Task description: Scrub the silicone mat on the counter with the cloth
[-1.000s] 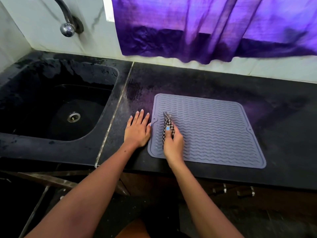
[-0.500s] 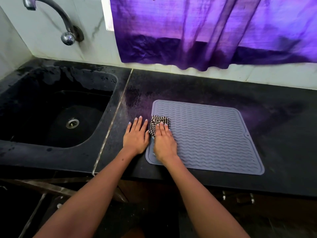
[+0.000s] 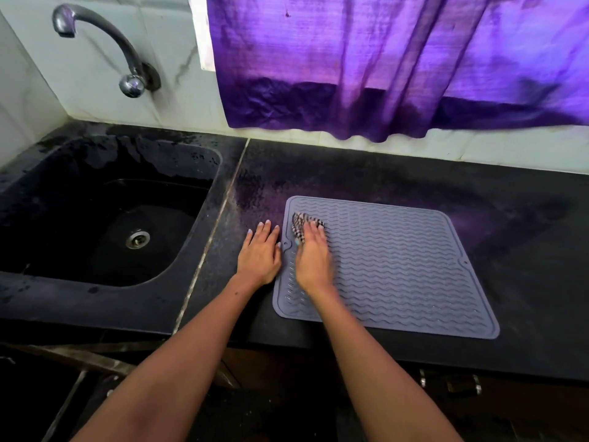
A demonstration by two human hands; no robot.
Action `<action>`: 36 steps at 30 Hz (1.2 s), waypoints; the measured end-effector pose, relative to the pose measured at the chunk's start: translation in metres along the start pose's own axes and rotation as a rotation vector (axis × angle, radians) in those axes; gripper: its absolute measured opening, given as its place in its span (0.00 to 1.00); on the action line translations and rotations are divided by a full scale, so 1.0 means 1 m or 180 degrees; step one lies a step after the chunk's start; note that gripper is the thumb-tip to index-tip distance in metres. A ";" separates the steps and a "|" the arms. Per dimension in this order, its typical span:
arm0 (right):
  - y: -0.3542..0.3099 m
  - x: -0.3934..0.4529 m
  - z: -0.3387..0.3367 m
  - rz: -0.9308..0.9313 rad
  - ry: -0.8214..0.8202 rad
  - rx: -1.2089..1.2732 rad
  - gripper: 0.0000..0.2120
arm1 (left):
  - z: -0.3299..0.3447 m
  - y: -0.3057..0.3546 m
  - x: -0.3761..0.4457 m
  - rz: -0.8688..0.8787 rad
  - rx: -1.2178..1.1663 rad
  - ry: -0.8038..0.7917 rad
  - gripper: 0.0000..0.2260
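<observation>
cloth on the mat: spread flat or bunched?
Bunched. The checkered cloth is a small crumpled wad under the right hand's fingers, near the silicone mat's far-left corner.

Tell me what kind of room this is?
Most likely a home kitchen: a dark sink with a wall tap set into a black stone counter, and a ridged silicone mat lying on it beneath a purple curtain.

Both forearms stretched forward. Left hand (image 3: 259,255) flat, palm down, fingers straight and together. Right hand (image 3: 314,261) palm down, fingers extended, pressing, slightly blurred.
</observation>
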State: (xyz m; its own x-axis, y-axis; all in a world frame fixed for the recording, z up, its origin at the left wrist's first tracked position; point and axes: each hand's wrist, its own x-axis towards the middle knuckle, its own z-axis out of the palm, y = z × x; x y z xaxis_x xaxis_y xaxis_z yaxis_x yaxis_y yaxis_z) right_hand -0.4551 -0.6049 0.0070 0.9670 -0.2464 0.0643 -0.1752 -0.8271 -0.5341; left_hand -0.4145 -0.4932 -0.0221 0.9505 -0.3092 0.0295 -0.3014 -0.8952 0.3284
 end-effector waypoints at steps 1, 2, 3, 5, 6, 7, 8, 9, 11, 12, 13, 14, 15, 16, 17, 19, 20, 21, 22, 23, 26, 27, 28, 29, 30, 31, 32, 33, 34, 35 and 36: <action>0.004 -0.001 0.006 -0.0142 -0.0158 -0.0323 0.27 | 0.000 0.000 0.001 -0.0006 -0.0021 0.0001 0.27; 0.007 -0.003 0.010 -0.0217 -0.0268 -0.0548 0.28 | 0.000 -0.001 0.001 -0.0018 -0.0039 0.0007 0.29; 0.008 -0.004 0.012 -0.0248 -0.0328 -0.0693 0.29 | 0.000 -0.001 0.000 -0.0023 -0.0039 0.0017 0.30; 0.007 -0.003 0.012 -0.0320 -0.0349 -0.0863 0.29 | 0.002 0.000 0.000 -0.0008 0.0026 0.0049 0.30; 0.007 -0.002 0.011 -0.0363 -0.0380 -0.0910 0.29 | 0.002 0.001 0.000 -0.0003 0.0072 0.0051 0.29; 0.007 -0.001 0.009 -0.0400 -0.0424 -0.0933 0.29 | 0.003 0.001 -0.001 -0.0004 0.0115 0.0052 0.29; 0.008 0.000 0.007 -0.0426 -0.0465 -0.0944 0.30 | 0.004 0.001 0.000 -0.0011 0.0148 0.0057 0.29; 0.009 0.001 0.004 -0.0440 -0.0493 -0.0918 0.30 | 0.005 0.001 0.000 -0.0016 0.0176 0.0064 0.29; 0.011 0.001 0.001 -0.0468 -0.0510 -0.0797 0.32 | 0.006 0.001 0.000 -0.0004 0.0225 0.0084 0.31; 0.011 0.002 0.001 -0.0479 -0.0498 -0.0701 0.32 | 0.006 0.001 0.000 0.0005 0.0242 0.0088 0.34; 0.010 0.003 0.000 -0.0451 -0.0465 -0.0519 0.30 | 0.006 0.001 -0.001 0.0012 0.0252 0.0080 0.36; 0.010 0.007 -0.002 -0.0347 -0.0421 -0.0248 0.28 | 0.006 0.002 -0.001 0.0016 0.0257 0.0067 0.37; 0.009 0.011 -0.006 -0.0142 -0.0338 0.0159 0.24 | 0.005 0.002 -0.002 0.0024 0.0265 0.0051 0.38; 0.006 0.016 -0.012 0.0158 -0.0189 0.0686 0.20 | 0.005 0.002 -0.002 0.0035 0.0271 0.0042 0.38; 0.001 0.021 -0.019 0.0498 -0.0025 0.1193 0.17 | 0.004 0.001 -0.002 0.0044 0.0273 0.0038 0.37; -0.006 0.031 -0.025 0.0916 0.0395 0.1687 0.16 | 0.004 0.001 -0.002 0.0058 0.0288 0.0015 0.37; -0.008 0.035 -0.024 0.0890 0.0553 0.1587 0.17 | 0.004 0.001 -0.001 0.0059 0.0308 0.0006 0.37; -0.010 0.036 -0.023 0.0733 0.0635 0.1360 0.19 | 0.005 0.001 -0.001 0.0058 0.0333 -0.0001 0.37; -0.010 0.037 -0.020 0.0502 0.0617 0.1056 0.21 | 0.005 0.001 0.000 0.0056 0.0355 -0.0008 0.37; -0.008 0.038 -0.015 0.0243 0.0520 0.0684 0.22 | 0.005 0.000 0.000 0.0053 0.0370 -0.0013 0.37; 0.005 0.040 0.003 -0.0274 -0.0087 -0.0460 0.27 | 0.005 0.000 0.001 0.0049 0.0377 -0.0033 0.36; 0.007 0.039 0.007 -0.0314 -0.0256 -0.0634 0.29 | 0.005 0.000 0.001 0.0054 0.0389 -0.0042 0.36; 0.007 0.038 0.011 -0.0295 -0.0353 -0.0701 0.30 | 0.005 0.001 0.001 0.0058 0.0406 -0.0053 0.36; 0.006 0.037 0.013 -0.0271 -0.0400 -0.0730 0.31 | 0.004 0.001 0.001 0.0058 0.0416 -0.0060 0.36; 0.007 0.037 0.016 -0.0260 -0.0430 -0.0743 0.32 | 0.004 0.001 0.001 0.0055 0.0412 -0.0062 0.37; 0.007 0.038 0.017 -0.0272 -0.0451 -0.0761 0.32 | 0.004 0.001 0.001 0.0052 0.0399 -0.0059 0.37; 0.008 0.039 0.016 -0.0296 -0.0479 -0.0791 0.32 | 0.004 0.001 0.001 0.0055 0.0393 -0.0056 0.36; 0.008 0.040 0.014 -0.0320 -0.0512 -0.0806 0.32 | 0.005 0.001 0.001 0.0058 0.0400 -0.0055 0.36; 0.010 0.041 0.013 -0.0348 -0.0543 -0.0794 0.32 | 0.005 0.000 0.001 0.0058 0.0413 -0.0052 0.36; 0.011 0.042 0.011 -0.0374 -0.0563 -0.0738 0.32 | 0.005 0.000 0.001 0.0060 0.0422 -0.0043 0.36; 0.013 0.043 0.010 -0.0398 -0.0580 -0.0647 0.32 | 0.006 0.000 0.001 0.0061 0.0416 -0.0034 0.35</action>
State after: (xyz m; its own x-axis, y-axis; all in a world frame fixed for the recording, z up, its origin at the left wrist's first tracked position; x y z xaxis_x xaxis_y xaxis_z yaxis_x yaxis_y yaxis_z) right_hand -0.4143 -0.6208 -0.0051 0.9974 -0.0568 -0.0432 -0.0684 -0.9340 -0.3507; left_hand -0.4141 -0.4955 -0.0275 0.9438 -0.3296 0.0245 -0.3275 -0.9230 0.2019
